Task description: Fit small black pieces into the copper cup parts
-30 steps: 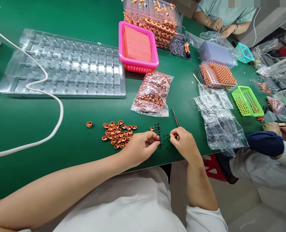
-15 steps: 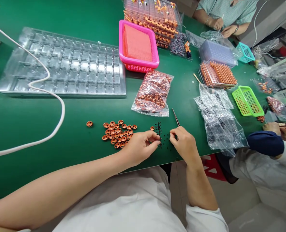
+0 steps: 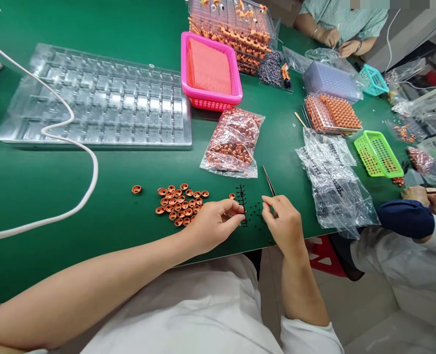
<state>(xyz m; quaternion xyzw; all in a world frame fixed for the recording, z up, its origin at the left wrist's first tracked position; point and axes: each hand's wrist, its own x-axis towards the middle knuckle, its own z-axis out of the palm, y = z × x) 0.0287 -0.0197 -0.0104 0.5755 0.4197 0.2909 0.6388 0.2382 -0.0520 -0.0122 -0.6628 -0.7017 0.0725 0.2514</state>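
Between the thumb and fingertips of my left hand [image 3: 216, 221] is a thin black plastic strip with short side branches [image 3: 242, 192], held close to the green tabletop. My right hand [image 3: 282, 219] is just right of it, fingers curled and thumb drawn toward the index finger; anything between the tips is too small to make out. Tiny black pieces [image 3: 254, 212] lie scattered between the hands. Pointed metal tweezers [image 3: 268, 180] lie beyond my right hand, their rear end hidden by it. A loose pile of copper-coloured cup-shaped rings [image 3: 181, 200] sits left of my left hand, with one ring [image 3: 232, 195] beside the strip.
Ahead lies a clear bag of copper rings [image 3: 234, 140], with a pink basket [image 3: 236, 93] behind. Clear plastic trays [image 3: 103, 98] and a white cable [image 3: 92, 172] occupy the left. Plastic bags [image 3: 335, 191] and a green basket [image 3: 378, 152] lie right. Other people work nearby.
My right hand has moved slightly to the right, away from the strip and the tiny pieces. My left hand and the strip stay nearly in place. The tweezers have not moved.
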